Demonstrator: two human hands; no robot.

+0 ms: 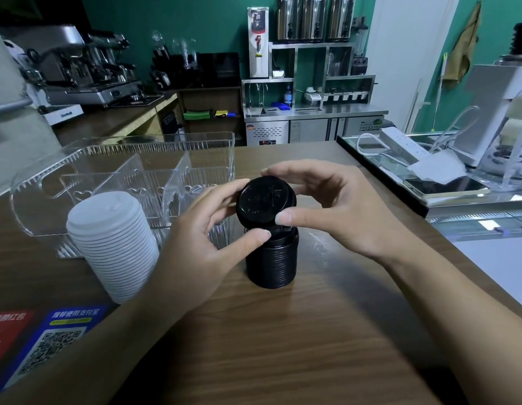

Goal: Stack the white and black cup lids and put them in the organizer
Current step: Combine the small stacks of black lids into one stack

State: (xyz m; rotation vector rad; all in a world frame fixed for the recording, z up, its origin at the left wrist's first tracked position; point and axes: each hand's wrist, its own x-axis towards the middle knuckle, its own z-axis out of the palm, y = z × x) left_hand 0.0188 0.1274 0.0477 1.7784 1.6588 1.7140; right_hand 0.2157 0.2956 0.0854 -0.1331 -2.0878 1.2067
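A tall stack of black cup lids (272, 258) stands on the wooden counter in the middle. Just above it a single black lid (265, 201) is tilted toward me, held on both sides: my left hand (207, 229) grips its left edge and my right hand (327, 206) its right edge and top. To the left stands a stack of white lids (113, 244), leaning slightly. Behind both stacks sits the clear plastic organizer (78, 165) with dividers, nothing visible inside.
Stickers with a QR code (49, 343) lie on the counter at the near left. A glass display case (458, 197) with a phone, paper and power strip borders the counter on the right. An espresso machine (87, 68) stands on the back counter.
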